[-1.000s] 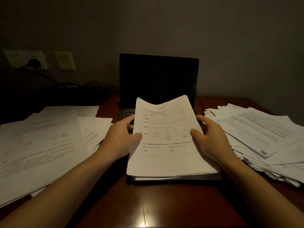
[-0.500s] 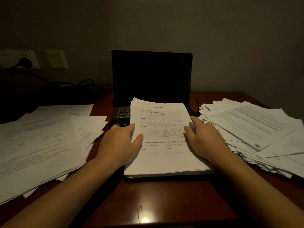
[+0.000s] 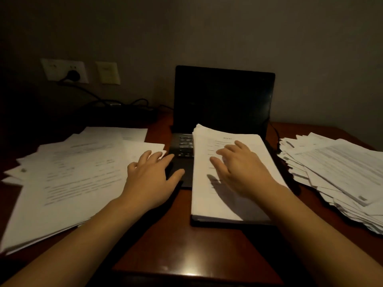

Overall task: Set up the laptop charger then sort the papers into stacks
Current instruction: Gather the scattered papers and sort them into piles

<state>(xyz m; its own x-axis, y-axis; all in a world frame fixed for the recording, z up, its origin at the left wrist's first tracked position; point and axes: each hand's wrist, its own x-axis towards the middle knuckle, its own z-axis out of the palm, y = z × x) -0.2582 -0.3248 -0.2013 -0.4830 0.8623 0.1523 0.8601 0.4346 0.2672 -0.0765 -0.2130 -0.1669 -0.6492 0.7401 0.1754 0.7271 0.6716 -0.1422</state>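
Note:
A squared stack of printed papers [image 3: 246,199] lies over the right half of the open black laptop [image 3: 223,100], whose screen is dark. My right hand [image 3: 238,168] hovers flat over this stack, fingers spread, holding nothing. My left hand [image 3: 152,175] is off the stack, open over the laptop's left palm rest, its fingertips near the edge of the loose pile of papers [image 3: 72,179] on the left. Another fanned pile of papers [image 3: 339,175] lies on the right. The charger plug [image 3: 72,75] sits in the wall socket, and its cable [image 3: 99,100] runs along the back of the desk.
The dark wooden desk [image 3: 182,249] has bare surface in front of me. A second wall plate [image 3: 107,72] is beside the socket. A dark cable [image 3: 274,131] hangs at the laptop's right side. The back left corner is too dark to read.
Both hands let go of the middle stack, which now lies flat on the laptop. My left hand moved left off the stack. My view shifted left.

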